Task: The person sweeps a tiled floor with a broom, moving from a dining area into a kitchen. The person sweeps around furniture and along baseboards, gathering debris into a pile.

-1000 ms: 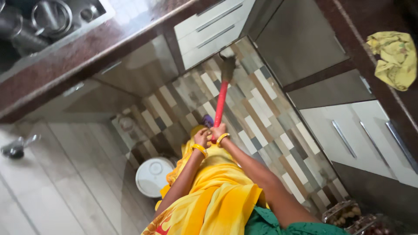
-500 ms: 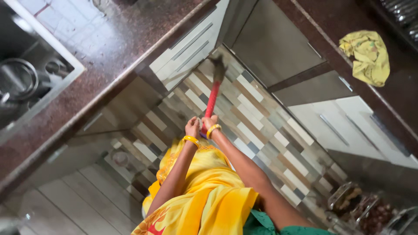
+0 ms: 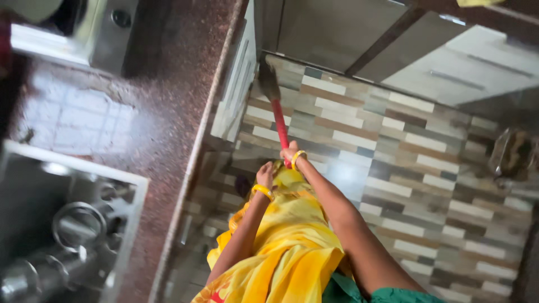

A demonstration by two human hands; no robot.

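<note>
A broom with a red handle (image 3: 279, 123) and a dark brush head (image 3: 268, 81) stands on the patterned tile floor (image 3: 404, 163), its head close to the cabinet base in the corner. My right hand (image 3: 289, 152), a yellow bangle on the wrist, is closed around the lower part of the handle. My left hand (image 3: 265, 175), also with a yellow bangle, sits just left of and below it with curled fingers. Whether it touches the handle is unclear. My yellow garment (image 3: 286, 241) hides the handle's end.
A dark speckled stone countertop (image 3: 168, 112) runs down the left, with a steel sink (image 3: 120, 185) holding metal vessels (image 3: 67, 224). White drawer fronts (image 3: 236, 95) and grey cabinets (image 3: 337, 33) border the floor. A blurred dark object (image 3: 508, 154) stands at the right.
The view has swung right and closer, so the counter and sink now fill the left. The broom head sits nearer the cabinet corner. My left hand has slipped lower, away from my right.
</note>
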